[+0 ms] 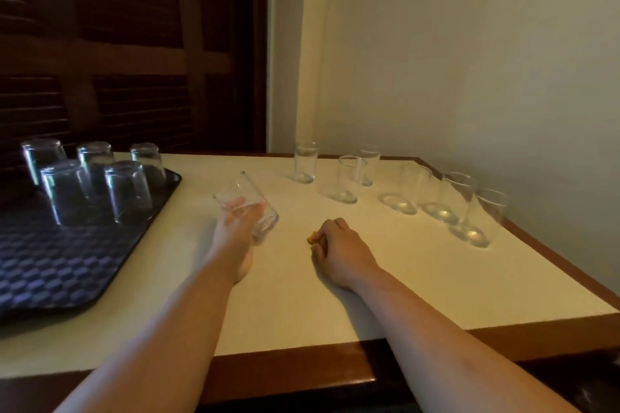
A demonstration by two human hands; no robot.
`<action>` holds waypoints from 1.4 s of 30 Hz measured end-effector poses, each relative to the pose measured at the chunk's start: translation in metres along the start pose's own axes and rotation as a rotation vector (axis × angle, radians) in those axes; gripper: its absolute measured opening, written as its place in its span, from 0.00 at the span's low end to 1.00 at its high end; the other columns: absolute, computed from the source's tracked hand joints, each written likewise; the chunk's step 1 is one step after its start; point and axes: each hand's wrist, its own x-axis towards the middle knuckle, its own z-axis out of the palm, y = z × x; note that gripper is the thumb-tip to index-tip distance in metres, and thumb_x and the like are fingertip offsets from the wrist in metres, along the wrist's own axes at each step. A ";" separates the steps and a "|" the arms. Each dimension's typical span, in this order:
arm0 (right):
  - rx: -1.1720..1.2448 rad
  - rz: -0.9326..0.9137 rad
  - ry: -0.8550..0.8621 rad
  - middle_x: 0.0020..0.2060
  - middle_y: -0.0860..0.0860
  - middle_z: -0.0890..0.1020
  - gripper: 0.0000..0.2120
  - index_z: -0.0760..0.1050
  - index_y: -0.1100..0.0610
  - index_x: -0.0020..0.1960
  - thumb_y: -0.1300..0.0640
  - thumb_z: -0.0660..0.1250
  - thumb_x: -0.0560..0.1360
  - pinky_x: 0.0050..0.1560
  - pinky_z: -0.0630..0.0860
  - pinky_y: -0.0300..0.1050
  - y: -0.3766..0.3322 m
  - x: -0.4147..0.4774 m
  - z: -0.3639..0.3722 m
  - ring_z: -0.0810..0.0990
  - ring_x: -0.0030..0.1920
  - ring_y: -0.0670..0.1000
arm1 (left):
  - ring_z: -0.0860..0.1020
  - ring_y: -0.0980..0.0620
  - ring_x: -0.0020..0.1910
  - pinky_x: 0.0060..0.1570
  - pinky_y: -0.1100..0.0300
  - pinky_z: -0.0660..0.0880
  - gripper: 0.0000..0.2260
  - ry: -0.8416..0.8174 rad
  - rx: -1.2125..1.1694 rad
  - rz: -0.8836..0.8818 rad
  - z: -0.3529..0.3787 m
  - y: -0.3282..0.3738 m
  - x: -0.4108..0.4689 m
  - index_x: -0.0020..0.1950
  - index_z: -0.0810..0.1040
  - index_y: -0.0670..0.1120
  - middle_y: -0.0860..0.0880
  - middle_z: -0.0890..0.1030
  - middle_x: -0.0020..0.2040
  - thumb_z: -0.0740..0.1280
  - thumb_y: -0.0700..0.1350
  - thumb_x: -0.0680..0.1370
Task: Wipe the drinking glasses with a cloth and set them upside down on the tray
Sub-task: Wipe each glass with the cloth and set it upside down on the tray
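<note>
At the left of the frame a dark tray [50, 265] with a blue geometric pattern carries five upturned glasses [127, 191] near its far edge. Just right of it, at centre, the left hand [235, 231] grasps a tilted glass [243, 189] from below, fingers curled round it above the white table [302, 295]. Further right the right hand [339, 251] rests on the table, clenched over a yellow cloth [312, 239], and beyond it six upright glasses [407, 189] stand toward the right edge.
</note>
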 end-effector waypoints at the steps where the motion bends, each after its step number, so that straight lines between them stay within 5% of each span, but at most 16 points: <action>1: 0.009 -0.014 -0.010 0.56 0.51 0.73 0.06 0.74 0.51 0.56 0.53 0.62 0.80 0.52 0.74 0.49 -0.007 0.013 0.006 0.78 0.53 0.55 | 0.74 0.36 0.68 0.69 0.44 0.71 0.34 0.023 -0.086 -0.022 -0.013 0.006 0.008 0.74 0.66 0.42 0.34 0.71 0.71 0.77 0.45 0.73; 3: 0.027 -0.045 -0.025 0.53 0.49 0.73 0.04 0.74 0.50 0.52 0.52 0.63 0.79 0.51 0.74 0.49 -0.013 0.035 0.012 0.78 0.51 0.53 | 0.75 0.37 0.67 0.66 0.45 0.74 0.32 0.061 -0.174 -0.005 -0.031 0.016 0.022 0.75 0.66 0.40 0.33 0.72 0.69 0.75 0.43 0.74; 6: 0.069 -0.078 -0.016 0.48 0.47 0.74 0.02 0.75 0.49 0.48 0.52 0.66 0.76 0.48 0.74 0.48 -0.015 0.067 0.020 0.77 0.47 0.51 | 0.79 0.46 0.54 0.52 0.54 0.76 0.13 0.018 -0.180 -0.033 -0.040 0.024 0.037 0.64 0.72 0.41 0.41 0.77 0.56 0.66 0.39 0.80; 8: 0.095 -0.076 -0.001 0.46 0.46 0.75 0.03 0.76 0.49 0.46 0.53 0.70 0.75 0.44 0.70 0.43 -0.011 0.079 0.023 0.77 0.45 0.49 | 0.78 0.47 0.55 0.56 0.52 0.76 0.09 -0.043 -0.135 -0.035 -0.035 0.023 0.044 0.61 0.72 0.42 0.41 0.76 0.57 0.63 0.36 0.81; 10: 0.179 -0.048 0.045 0.44 0.46 0.77 0.04 0.77 0.49 0.45 0.55 0.72 0.74 0.40 0.68 0.38 -0.004 0.085 0.023 0.77 0.44 0.48 | 0.76 0.45 0.62 0.64 0.50 0.74 0.17 -0.083 -0.086 -0.028 -0.030 0.019 0.050 0.70 0.67 0.43 0.41 0.75 0.64 0.63 0.35 0.81; 13: 0.502 0.075 0.149 0.44 0.45 0.80 0.02 0.78 0.50 0.47 0.56 0.70 0.77 0.40 0.69 0.37 -0.002 0.083 0.012 0.77 0.44 0.42 | 0.76 0.46 0.66 0.59 0.54 0.77 0.24 -0.187 0.060 0.011 -0.024 0.012 0.045 0.74 0.63 0.48 0.45 0.75 0.67 0.68 0.38 0.80; 15: 0.741 0.135 0.254 0.46 0.44 0.81 0.04 0.79 0.49 0.50 0.57 0.69 0.78 0.40 0.71 0.33 -0.010 0.079 0.006 0.78 0.45 0.40 | 0.79 0.52 0.64 0.58 0.56 0.78 0.29 -0.222 0.279 0.094 -0.018 0.007 0.040 0.73 0.65 0.51 0.52 0.78 0.66 0.74 0.44 0.76; 19: 0.976 0.030 0.342 0.49 0.42 0.84 0.07 0.82 0.50 0.55 0.58 0.67 0.80 0.48 0.72 0.28 -0.046 0.067 0.004 0.80 0.50 0.37 | 0.83 0.56 0.57 0.56 0.57 0.81 0.34 -0.213 0.433 0.211 0.002 -0.002 0.029 0.69 0.67 0.56 0.53 0.81 0.60 0.80 0.38 0.70; 23: 0.975 -0.128 0.421 0.47 0.46 0.83 0.09 0.81 0.52 0.57 0.58 0.64 0.83 0.51 0.74 0.32 -0.063 0.055 0.002 0.81 0.49 0.43 | 0.83 0.52 0.56 0.59 0.51 0.80 0.30 -0.189 0.492 0.363 0.013 -0.009 0.017 0.65 0.72 0.54 0.52 0.81 0.61 0.81 0.39 0.69; 28: 0.957 0.017 0.346 0.47 0.43 0.84 0.10 0.82 0.51 0.52 0.54 0.62 0.83 0.53 0.72 0.38 -0.047 0.063 0.004 0.80 0.51 0.39 | 0.81 0.55 0.60 0.57 0.54 0.80 0.28 -0.149 0.384 0.438 0.023 -0.007 0.010 0.57 0.73 0.62 0.57 0.79 0.62 0.81 0.39 0.68; 30: 0.941 -0.071 0.396 0.48 0.43 0.83 0.10 0.81 0.51 0.54 0.53 0.60 0.84 0.56 0.73 0.37 -0.053 0.062 0.007 0.80 0.53 0.41 | 0.82 0.59 0.53 0.53 0.60 0.80 0.28 -0.118 0.355 0.382 0.025 -0.008 0.012 0.59 0.72 0.59 0.51 0.80 0.62 0.81 0.38 0.68; 32: 0.890 -0.191 0.448 0.51 0.45 0.82 0.13 0.78 0.53 0.59 0.51 0.58 0.84 0.58 0.73 0.35 -0.062 0.061 0.009 0.79 0.56 0.44 | 0.82 0.54 0.57 0.55 0.58 0.80 0.28 -0.157 0.286 0.270 0.023 -0.009 0.011 0.63 0.70 0.55 0.45 0.80 0.61 0.78 0.37 0.70; 37: 0.864 -0.152 0.368 0.49 0.47 0.81 0.14 0.78 0.53 0.57 0.49 0.55 0.86 0.53 0.73 0.36 -0.047 0.068 0.007 0.79 0.52 0.42 | 0.80 0.57 0.61 0.67 0.52 0.75 0.30 -0.221 0.469 0.357 0.017 -0.008 0.005 0.65 0.65 0.60 0.53 0.76 0.65 0.69 0.29 0.77; 42: 0.885 -0.205 0.407 0.55 0.50 0.80 0.19 0.76 0.54 0.62 0.43 0.54 0.84 0.60 0.73 0.42 -0.051 0.065 0.010 0.79 0.58 0.47 | 0.82 0.54 0.59 0.66 0.48 0.76 0.32 -0.156 0.397 0.364 0.019 -0.001 0.014 0.66 0.65 0.60 0.52 0.80 0.59 0.75 0.33 0.73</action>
